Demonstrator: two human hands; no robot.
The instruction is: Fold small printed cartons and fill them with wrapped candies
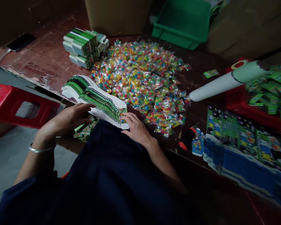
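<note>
A long fanned stack of flat printed cartons (100,100), green and white, lies along the near table edge, just above my lap. My left hand (71,117) rests at its near side with the fingers stretched out and loosely bent, holding nothing I can see. Over the right end of the stack, my right hand (138,129) has its fingers on the topmost carton and its thumb at the near edge. Beyond the cartons spreads a big heap of small clear bags of colourful candy (140,81). Below my left hand, several small green packets (85,129) are partly hidden.
Banded carton bundles (81,47) and a green bin (182,25) stand at the back. To the right are a white tube (215,84), a red bin (236,100) of green packets, a blue small box (198,143) and fanned printed sheets (243,147). A red stool (11,101) stands left.
</note>
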